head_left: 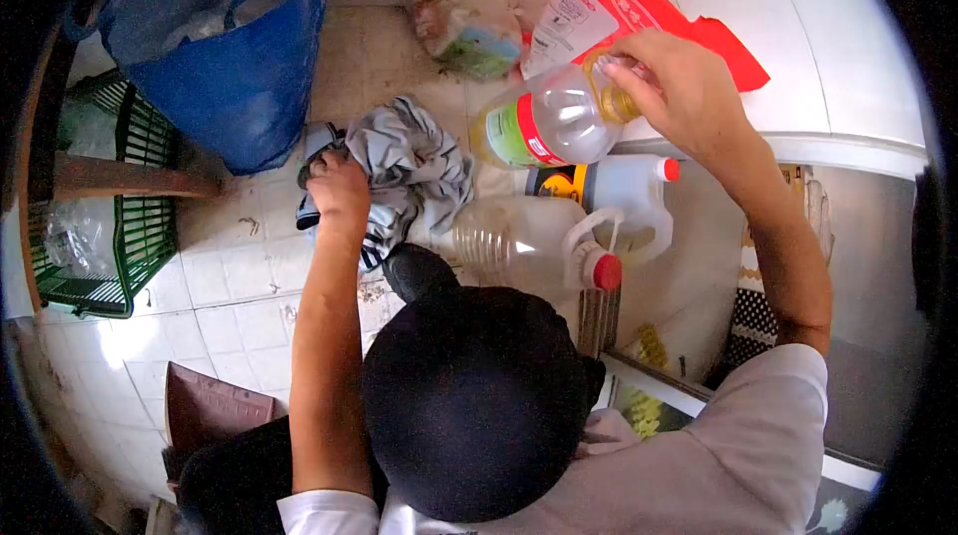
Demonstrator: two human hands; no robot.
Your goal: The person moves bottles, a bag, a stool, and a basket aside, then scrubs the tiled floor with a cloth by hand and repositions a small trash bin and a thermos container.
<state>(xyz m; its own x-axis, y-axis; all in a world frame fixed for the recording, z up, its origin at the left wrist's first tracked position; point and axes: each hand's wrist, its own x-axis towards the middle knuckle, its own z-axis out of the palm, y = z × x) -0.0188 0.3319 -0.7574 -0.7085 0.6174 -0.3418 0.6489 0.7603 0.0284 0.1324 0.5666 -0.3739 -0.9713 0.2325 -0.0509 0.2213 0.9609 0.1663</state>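
Note:
My right hand (689, 91) grips a clear plastic oil bottle (554, 121) by its yellow neck. The bottle is tilted with its base to the left, and a green and red label shows on its side. My left hand (337, 184) has its fingers curled into a crumpled grey cloth (409, 161) with dark parts on the floor. Just below the bottle stands a clear jug (634, 201) with a red cap and a yellow and black label. Nearer lies a larger clear ribbed jug (524, 241) with a handle and red cap.
A blue bag (235, 66) and a green plastic basket (120, 226) are at the left. A red and white packet (589, 11) leans at the back beside a crumpled plastic bag (469, 36). A brown dustpan (215, 405) sits at lower left. A dark-covered head (479, 405) blocks the lower middle.

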